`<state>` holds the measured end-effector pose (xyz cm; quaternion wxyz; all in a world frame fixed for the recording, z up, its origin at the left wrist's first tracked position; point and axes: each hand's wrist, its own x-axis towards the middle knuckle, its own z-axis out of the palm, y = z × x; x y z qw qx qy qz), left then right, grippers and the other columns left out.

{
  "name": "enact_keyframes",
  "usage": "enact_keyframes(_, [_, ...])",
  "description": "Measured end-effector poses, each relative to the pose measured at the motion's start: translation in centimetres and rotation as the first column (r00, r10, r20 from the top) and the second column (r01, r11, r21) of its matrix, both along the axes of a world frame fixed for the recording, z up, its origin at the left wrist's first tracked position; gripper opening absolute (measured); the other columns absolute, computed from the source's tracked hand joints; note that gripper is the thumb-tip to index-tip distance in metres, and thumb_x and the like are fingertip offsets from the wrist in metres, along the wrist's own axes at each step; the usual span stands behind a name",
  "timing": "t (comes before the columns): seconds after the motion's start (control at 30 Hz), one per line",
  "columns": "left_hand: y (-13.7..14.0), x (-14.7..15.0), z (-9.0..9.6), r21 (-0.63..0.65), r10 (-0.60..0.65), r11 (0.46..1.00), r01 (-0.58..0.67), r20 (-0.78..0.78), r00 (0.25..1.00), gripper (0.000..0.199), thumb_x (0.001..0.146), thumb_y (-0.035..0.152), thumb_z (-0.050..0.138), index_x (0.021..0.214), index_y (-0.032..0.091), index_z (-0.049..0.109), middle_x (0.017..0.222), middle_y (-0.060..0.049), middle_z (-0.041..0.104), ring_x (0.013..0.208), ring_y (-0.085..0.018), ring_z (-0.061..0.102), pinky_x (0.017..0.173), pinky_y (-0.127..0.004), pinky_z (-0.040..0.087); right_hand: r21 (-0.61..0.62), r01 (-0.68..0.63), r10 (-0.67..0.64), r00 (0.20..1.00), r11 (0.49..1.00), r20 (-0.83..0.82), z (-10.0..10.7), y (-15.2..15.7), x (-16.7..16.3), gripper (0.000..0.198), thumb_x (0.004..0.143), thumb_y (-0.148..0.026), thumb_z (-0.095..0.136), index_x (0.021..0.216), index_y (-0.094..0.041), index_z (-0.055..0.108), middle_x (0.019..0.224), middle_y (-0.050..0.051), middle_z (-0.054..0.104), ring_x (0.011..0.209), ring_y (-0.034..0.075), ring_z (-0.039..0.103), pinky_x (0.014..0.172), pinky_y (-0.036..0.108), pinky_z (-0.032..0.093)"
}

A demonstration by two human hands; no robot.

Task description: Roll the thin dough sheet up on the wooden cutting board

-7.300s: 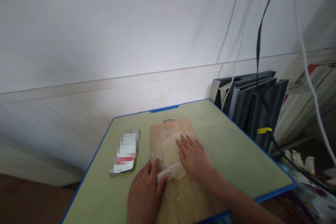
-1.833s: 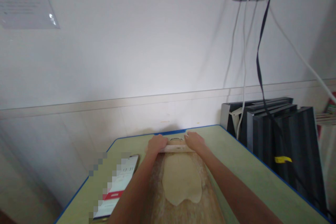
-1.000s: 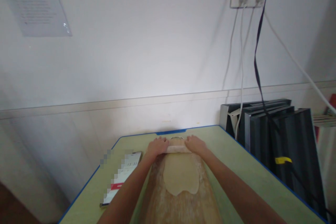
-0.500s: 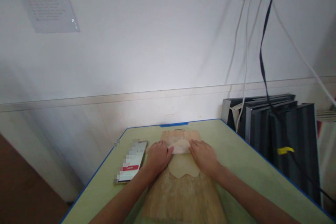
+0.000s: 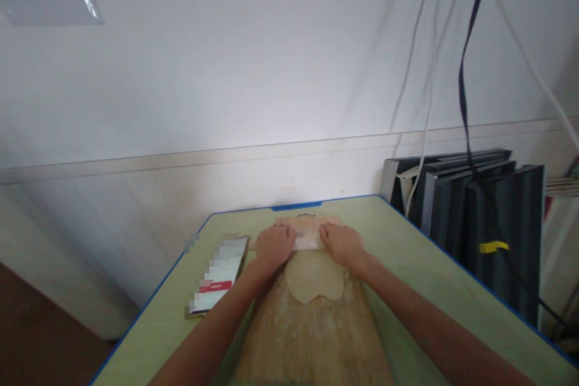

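Rolling pin (image 5: pixel 308 242) shifted since approx. 7 s ago: then slanted over near part of dough sheet (image 5: pixel 314 277), now lies crosswise over far part. Both hands moved fwd. w/ it. L hand (image 5: pixel 275 244) is on pin's L section, R hand (image 5: pixel 340 241) on R section; fingers of both curled over pin, gripping it, w/ a short bare length btwn. them. Dough sheet: flat, thin, near edge notched; sits on far half of wooden cutting board (image 5: pixel 314 341), whose surface shows pale dusting. Metal ring handle (image 5: pixel 306 215) at board's far end. Board rests on green bench (image 5: pixel 407 277), blue edging. Smartphone (image 5: pixel 224 271), screen lit, part pixelated, lies L of board, apart from it. Dark panels (image 5: pixel 479 211) stand upright R of bench, nr. wall; yellow tag (image 5: pixel 494 246) on dark cable in front.
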<state>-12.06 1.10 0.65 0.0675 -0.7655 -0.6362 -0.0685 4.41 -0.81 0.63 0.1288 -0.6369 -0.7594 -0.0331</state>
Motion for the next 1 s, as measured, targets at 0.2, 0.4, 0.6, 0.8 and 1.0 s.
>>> enact_keyframes(0.2, [2.5, 0.3, 0.6, -0.093, 0.061, 0.994, -0.057, 0.039, 0.997, 0.030, 0.086, 0.035, 0.050, 0.108, 0.016, 0.054, 0.110, -0.007, 0.057, 0.094, -0.018, 0.057, 0.080, -0.040, 0.048, -0.048, 0.043, -0.044, 0.999, 0.998, -0.015, 0.1, 2.6, 0.3, 0.039, 0.090, -0.026, 0.027, 0.101, -0.016, 0.063, 0.105, 0.011, 0.065, 0.094, 0.023, 0.061, 0.078, 0.033, 0.043])
enact_keyframes(0.4, [4.7, 0.4, 0.8, -0.184, 0.108, 0.978, -0.096, 0.057, 0.993, 0.030, 0.086, 0.035, 0.050, 0.109, 0.016, 0.053, 0.110, -0.007, 0.056, 0.094, -0.019, 0.057, 0.080, -0.040, 0.048, -0.111, 0.071, -0.076, 0.996, 0.991, -0.044, 0.0, 4.7, 0.6, 0.038, 0.088, -0.027, 0.029, 0.103, -0.015, 0.062, 0.106, 0.013, 0.065, 0.096, 0.023, 0.061, 0.079, 0.033, 0.043])
enact_keyframes(0.6, [6.8, 0.5, 0.5, -0.206, 0.127, 0.972, -0.111, 0.067, 0.990, 0.031, 0.085, 0.035, 0.051, 0.110, 0.017, 0.053, 0.111, -0.007, 0.056, 0.095, -0.019, 0.056, 0.079, -0.040, 0.049, -0.157, 0.121, -0.136, 0.987, 0.980, -0.085, 0.1, 6.6, 0.8, 0.036, 0.085, -0.026, 0.034, 0.103, -0.013, 0.063, 0.105, 0.016, 0.065, 0.098, 0.025, 0.060, 0.078, 0.033, 0.044])
enact_keyframes(0.8, [8.3, 0.4, 0.3, -0.196, 0.145, 0.972, -0.128, 0.072, 0.987, 0.031, 0.085, 0.035, 0.051, 0.111, 0.017, 0.052, 0.111, -0.007, 0.056, 0.095, -0.019, 0.057, 0.079, -0.040, 0.049, -0.184, 0.158, -0.181, 0.977, 0.970, -0.111, 0.2, 7.8, 0.7, 0.034, 0.083, -0.024, 0.039, 0.102, -0.013, 0.064, 0.106, 0.017, 0.064, 0.098, 0.024, 0.060, 0.077, 0.031, 0.044])
enact_keyframes(1.0, [8.8, 0.5, 0.2, -0.157, 0.143, 0.979, -0.131, 0.069, 0.987, 0.031, 0.085, 0.035, 0.051, 0.111, 0.017, 0.052, 0.112, -0.007, 0.055, 0.095, -0.019, 0.056, 0.080, -0.040, 0.049, -0.213, 0.184, -0.213, 0.969, 0.960, -0.124, 0.0, 8.6, 0.8, 0.027, 0.086, -0.021, 0.042, 0.101, -0.013, 0.063, 0.106, 0.015, 0.063, 0.097, 0.022, 0.059, 0.077, 0.031, 0.046])
